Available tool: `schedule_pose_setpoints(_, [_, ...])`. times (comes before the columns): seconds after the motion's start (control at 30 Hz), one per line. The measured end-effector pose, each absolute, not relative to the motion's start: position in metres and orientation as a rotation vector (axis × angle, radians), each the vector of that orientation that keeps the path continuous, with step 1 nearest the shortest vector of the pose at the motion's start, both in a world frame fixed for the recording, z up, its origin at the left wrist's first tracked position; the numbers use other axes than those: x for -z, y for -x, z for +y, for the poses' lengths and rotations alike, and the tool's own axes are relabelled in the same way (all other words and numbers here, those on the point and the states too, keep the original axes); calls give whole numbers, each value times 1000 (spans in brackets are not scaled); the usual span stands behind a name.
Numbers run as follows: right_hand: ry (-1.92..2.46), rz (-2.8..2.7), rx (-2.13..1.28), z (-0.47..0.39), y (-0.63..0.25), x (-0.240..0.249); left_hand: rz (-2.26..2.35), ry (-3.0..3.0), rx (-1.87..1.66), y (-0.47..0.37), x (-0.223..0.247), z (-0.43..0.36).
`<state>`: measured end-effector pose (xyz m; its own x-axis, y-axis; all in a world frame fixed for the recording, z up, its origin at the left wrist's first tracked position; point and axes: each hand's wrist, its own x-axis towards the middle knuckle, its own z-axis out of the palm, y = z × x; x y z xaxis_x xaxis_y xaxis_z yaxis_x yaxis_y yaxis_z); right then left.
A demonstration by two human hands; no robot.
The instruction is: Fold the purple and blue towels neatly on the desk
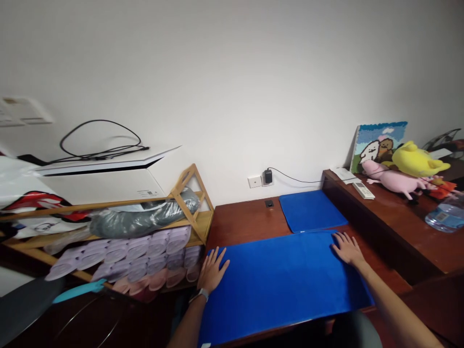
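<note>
A large blue cloth (279, 280) lies flat over the front of a reddish-brown wooden desk (242, 222). My left hand (213, 269) rests on the cloth's left edge with its fingers spread, and a watch (199, 295) is on that wrist. At the cloth's far right corner lies my right hand (348, 249), fingers apart and palm down. Neither hand holds anything. Behind the large cloth, a smaller blue cloth (312, 210) is spread flat, its near edge close to the large one.
On the left, a wooden rack (203, 229) holds slippers (155, 246), bagged items and a white box (105, 186). A raised desk (395, 222) at right bears a remote (363, 190), plush toys (393, 181), a picture (380, 145) and a bottle (445, 216). A black plug (268, 176) sits in the wall.
</note>
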<state>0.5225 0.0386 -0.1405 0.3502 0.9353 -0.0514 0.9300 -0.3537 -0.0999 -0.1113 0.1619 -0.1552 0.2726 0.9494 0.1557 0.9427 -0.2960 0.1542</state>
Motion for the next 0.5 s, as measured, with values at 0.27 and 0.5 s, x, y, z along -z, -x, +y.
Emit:
schedule_pose_setpoints(0.27, [1725, -2206, -244, 98, -316, 101, 1868, -2501, -307, 107, 151, 158])
schedule_pose_setpoints(0.5, [1814, -2222, -400, 86, -329, 123, 1872, -2507, -361, 110, 158, 160])
